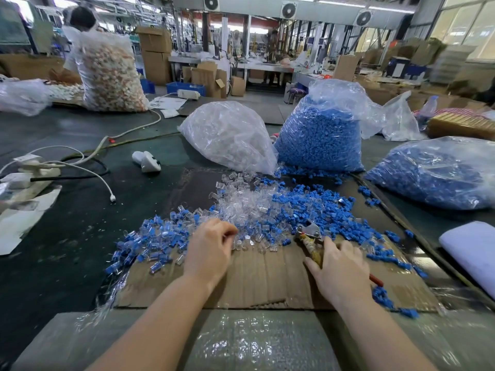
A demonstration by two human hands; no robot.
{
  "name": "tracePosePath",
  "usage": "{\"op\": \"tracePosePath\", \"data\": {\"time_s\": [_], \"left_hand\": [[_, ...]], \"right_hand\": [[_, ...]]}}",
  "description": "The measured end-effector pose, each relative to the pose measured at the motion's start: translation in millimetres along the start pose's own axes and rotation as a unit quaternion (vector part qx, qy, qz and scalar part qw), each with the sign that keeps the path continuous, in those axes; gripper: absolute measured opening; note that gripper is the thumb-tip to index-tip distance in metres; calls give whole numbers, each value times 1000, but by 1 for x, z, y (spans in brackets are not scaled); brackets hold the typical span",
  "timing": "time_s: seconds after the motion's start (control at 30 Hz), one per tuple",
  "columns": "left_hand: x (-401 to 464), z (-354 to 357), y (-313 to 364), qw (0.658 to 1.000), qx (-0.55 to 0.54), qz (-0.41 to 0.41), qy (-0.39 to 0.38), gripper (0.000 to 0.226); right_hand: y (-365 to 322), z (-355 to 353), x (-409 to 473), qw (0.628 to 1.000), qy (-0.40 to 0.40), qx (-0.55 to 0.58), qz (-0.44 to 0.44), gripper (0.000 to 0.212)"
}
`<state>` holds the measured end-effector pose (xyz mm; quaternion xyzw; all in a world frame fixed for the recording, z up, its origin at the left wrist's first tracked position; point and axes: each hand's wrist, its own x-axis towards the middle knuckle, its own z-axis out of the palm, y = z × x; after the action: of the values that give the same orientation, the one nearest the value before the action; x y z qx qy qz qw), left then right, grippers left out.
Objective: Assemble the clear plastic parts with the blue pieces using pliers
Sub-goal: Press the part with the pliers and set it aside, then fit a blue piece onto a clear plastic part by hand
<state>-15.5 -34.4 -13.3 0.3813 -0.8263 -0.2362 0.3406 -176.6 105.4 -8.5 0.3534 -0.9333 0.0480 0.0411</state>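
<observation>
Resting both forearms over bubble wrap point(249, 341) at the near edge, hands out on the cardboard sheet point(257, 279). Reaching with the left hand point(211, 250) into the clear parts point(249, 207), fingers curled together at the pile's edge; cannot tell whether pinching one. Gripping with the right hand point(340, 271), fingers wrapped around the pliers point(310, 236), jaws pointing at the loose blue pieces point(321, 210). Probably picking up parts for the next pairing. Needing next a clear part and a blue piece brought together between the jaws, then squeezing. Finished pairs point(150, 242) seemingly piling up left.
</observation>
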Motion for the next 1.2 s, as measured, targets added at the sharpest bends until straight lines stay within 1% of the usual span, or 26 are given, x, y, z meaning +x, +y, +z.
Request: {"op": "tracePosePath", "data": {"time_s": [0.1, 0.17, 0.27, 0.33, 0.47, 0.6, 0.73, 0.8, 0.87, 0.93, 1.0, 1.1, 1.13, 1.2], "left_hand": [[-6, 20, 13, 998, -17, 35, -48, 20], [-9, 32, 17, 995, -3, 64, -71, 29], [-13, 43, 18, 990, 33, 86, -108, 40], [-15, 45, 16, 989, 36, 85, -116, 41], [-17, 43, 14, 991, 13, 82, -100, 34], [-17, 40, 14, 994, -7, 79, -76, 16], [-18, 39, 14, 995, -23, 66, -66, 6], [-18, 37, 15, 996, -36, 59, -59, 8], [-18, 36, 15, 996, -43, 61, -53, 18], [-18, 36, 15, 995, -46, 67, -57, 33], [-18, 36, 15, 994, -46, 72, -71, 40], [-18, 37, 15, 994, -40, 72, -71, 33], [-18, 37, 15, 994, -46, 68, -67, 29], [-18, 37, 14, 994, -67, 55, -60, 21]], "right_hand": [[-1, 0, 0, 1000, 1, -12, 5, 61], [-4, 0, 0, 1000, 23, -11, -5, 60], [-13, 0, -2, 995, 72, 10, -61, 51], [-20, 2, -1, 993, 76, 8, -94, 45], [-31, 7, 4, 993, 50, 12, -105, 48], [-37, 9, 8, 993, 59, 32, -94, 35], [-38, 9, 8, 993, 72, 31, -86, 20], [-39, 9, 5, 991, 92, 26, -91, 14], [-42, 11, 0, 982, 147, 53, -105, 9], [-46, 13, -5, 970, 187, 100, -117, 12], [-48, 16, -12, 964, 190, 138, -126, 17], [-48, 21, -17, 961, 166, 177, -132, 13], [-47, 22, -18, 960, 158, 191, -135, 10], [-44, 26, -16, 954, 150, 220, -139, 11]]}}
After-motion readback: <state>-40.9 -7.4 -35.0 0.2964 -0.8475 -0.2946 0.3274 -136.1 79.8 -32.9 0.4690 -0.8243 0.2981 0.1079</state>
